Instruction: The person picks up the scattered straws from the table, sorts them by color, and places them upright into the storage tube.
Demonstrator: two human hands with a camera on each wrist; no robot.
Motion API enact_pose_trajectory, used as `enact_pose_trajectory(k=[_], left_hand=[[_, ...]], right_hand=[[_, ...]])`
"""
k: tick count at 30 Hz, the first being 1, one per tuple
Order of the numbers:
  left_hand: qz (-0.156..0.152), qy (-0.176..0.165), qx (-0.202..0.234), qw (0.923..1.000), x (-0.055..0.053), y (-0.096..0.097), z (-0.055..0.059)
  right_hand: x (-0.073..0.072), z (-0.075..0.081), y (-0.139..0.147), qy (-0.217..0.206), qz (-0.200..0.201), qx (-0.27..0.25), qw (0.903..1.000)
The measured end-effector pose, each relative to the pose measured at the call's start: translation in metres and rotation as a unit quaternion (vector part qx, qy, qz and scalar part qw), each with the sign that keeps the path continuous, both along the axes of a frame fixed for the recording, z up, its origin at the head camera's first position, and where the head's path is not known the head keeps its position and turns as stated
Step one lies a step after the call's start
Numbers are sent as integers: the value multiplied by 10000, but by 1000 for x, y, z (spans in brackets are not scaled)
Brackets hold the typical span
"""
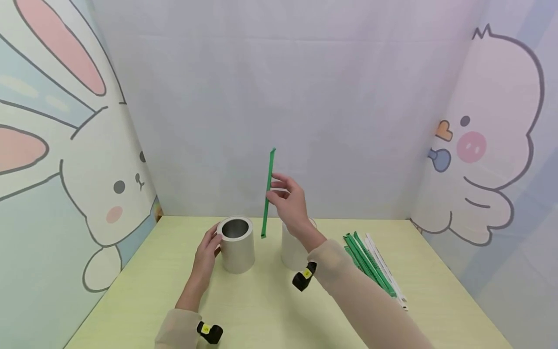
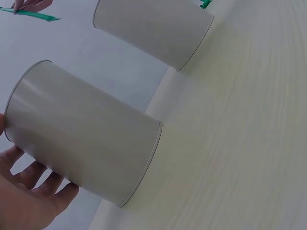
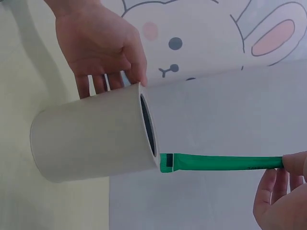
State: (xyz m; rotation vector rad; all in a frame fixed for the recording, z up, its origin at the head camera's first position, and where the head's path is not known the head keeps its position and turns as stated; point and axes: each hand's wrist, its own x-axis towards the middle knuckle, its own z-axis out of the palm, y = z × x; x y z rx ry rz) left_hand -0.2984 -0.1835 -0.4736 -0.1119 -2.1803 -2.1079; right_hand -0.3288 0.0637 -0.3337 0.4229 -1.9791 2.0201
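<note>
Yellowish table (image 1: 257,310), your left hand (image 1: 205,258) has fingers (image 2: 66,195) round a can (image 1: 238,255), right hand (image 1: 291,203) pinching a green packet (image 1: 265,216) at the can's 1 o'clock.

Lt-grey cloth wall (image 1: 279,97) w/ folds, upper ctr; cartoon rabbit (image 1: 91,169) far L, chick (image 1: 501,97) far R; pale-yellow table (image 1: 261,315) btm ctr.

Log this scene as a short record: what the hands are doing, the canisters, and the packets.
Left hand: holds the left canister by its side
Right hand: pinches a green packet, nearly upright, lower end outside the left canister
Left canister: pale, upright, open-topped
Right canister: pale, upright, partly hidden by the right arm
Loose packets: green ones and white ones, lying on the table
</note>
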Motion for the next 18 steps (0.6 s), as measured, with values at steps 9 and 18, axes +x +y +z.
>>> enact_pose_trajectory(k=[9, 18], left_hand=[[-56, -53, -30, 10000, 1, 0, 3], [-60, -87, -63, 9999, 1, 0, 2]], right_hand=[[-14, 2, -39, 401, -159, 67, 9990], [-23, -29, -69, 153, -300, 314, 9989]])
